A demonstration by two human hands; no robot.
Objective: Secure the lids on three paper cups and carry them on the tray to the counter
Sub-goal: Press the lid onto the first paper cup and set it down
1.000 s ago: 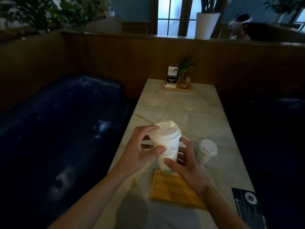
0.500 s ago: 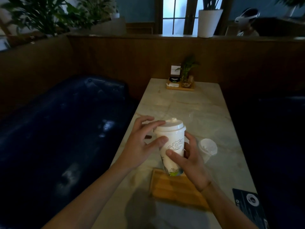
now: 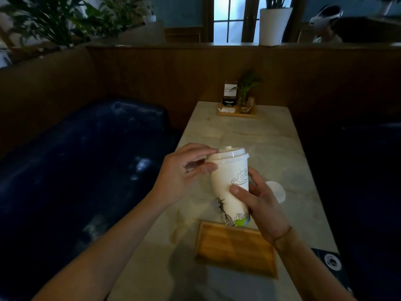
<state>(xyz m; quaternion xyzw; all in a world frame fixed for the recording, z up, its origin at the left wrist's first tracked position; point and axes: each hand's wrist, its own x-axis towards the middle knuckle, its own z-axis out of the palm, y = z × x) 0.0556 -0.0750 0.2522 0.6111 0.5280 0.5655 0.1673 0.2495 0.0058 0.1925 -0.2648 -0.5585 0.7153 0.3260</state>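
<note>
Both hands steady a tall paper cup [image 3: 230,183] tilted above the marble table [image 3: 256,135]: the right hand [image 3: 260,205] wraps its lower body, thumb across the front, while the left hand [image 3: 184,172] pinches the rim of the white lid [image 3: 227,154] with curled fingers. Below sits a wooden tray [image 3: 236,250]. Just beyond the right hand, a second lidded cup [image 3: 277,191] is partly hidden.

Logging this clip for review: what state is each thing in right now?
Tall white printed paper cup: lifted, tilted, white plastic lid on.
Left hand: fingers on the lid's rim.
Right hand: grips the cup's body.
Wooden rectangular tray: flat on the table, nothing on it.
Small white lidded cup: on the marble table, partly hidden.
</note>
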